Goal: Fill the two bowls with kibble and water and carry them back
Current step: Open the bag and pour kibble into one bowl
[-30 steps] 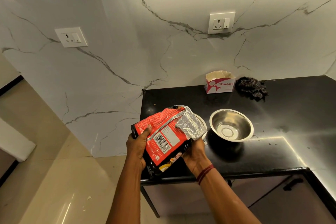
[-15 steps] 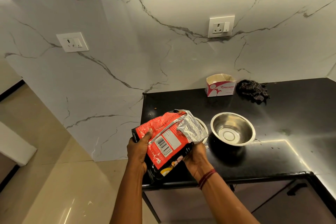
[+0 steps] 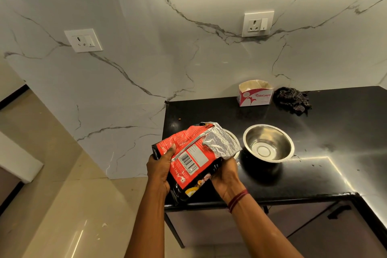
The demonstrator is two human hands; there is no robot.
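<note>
A red and black kibble bag (image 3: 191,154) with a silver foil mouth is tilted over the left steel bowl (image 3: 232,138), which it mostly hides. My left hand (image 3: 160,165) grips the bag's left edge, thumb on top. My right hand (image 3: 225,172) holds it from below on the right. An empty steel bowl (image 3: 268,143) sits just to the right on the black counter (image 3: 314,174). No kibble is seen falling.
A red and white open carton (image 3: 256,93) and a dark crumpled cloth (image 3: 293,100) lie at the back of the counter by the marble wall. Wall sockets (image 3: 258,24) sit above. Cabinet doors (image 3: 314,230) are below, tiled floor to the left.
The bag and both hands stay in nearly the same pose; the view has shifted only slightly.
</note>
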